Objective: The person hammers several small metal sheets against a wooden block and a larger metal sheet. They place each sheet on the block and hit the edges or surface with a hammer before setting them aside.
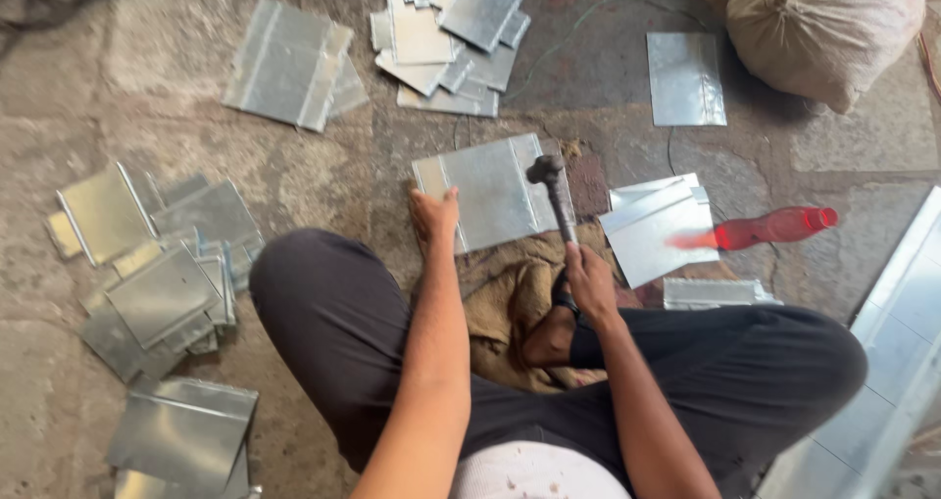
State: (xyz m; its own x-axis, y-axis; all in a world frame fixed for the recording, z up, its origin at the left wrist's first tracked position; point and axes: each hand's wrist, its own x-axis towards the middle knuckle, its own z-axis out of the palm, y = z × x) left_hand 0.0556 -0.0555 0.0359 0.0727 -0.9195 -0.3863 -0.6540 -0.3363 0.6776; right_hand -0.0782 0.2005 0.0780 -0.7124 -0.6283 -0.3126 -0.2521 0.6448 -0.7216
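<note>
I sit cross-legged on a stone floor. My left hand (434, 215) presses down on the near left corner of a folded metal sheet (495, 190) that lies flat in front of me. My right hand (590, 281) grips the handle of a dark hammer (551, 190), whose head hovers over the sheet's right part. A brown sackcloth (505, 298) lies under the sheet's near edge and over my feet.
Piles of cut metal sheets lie at the left (157, 274), far left (289, 63), far centre (451, 33) and right (657, 226). A single sheet (686, 77) lies near a stuffed sack (823, 28). A red plastic bottle (769, 227) lies at the right.
</note>
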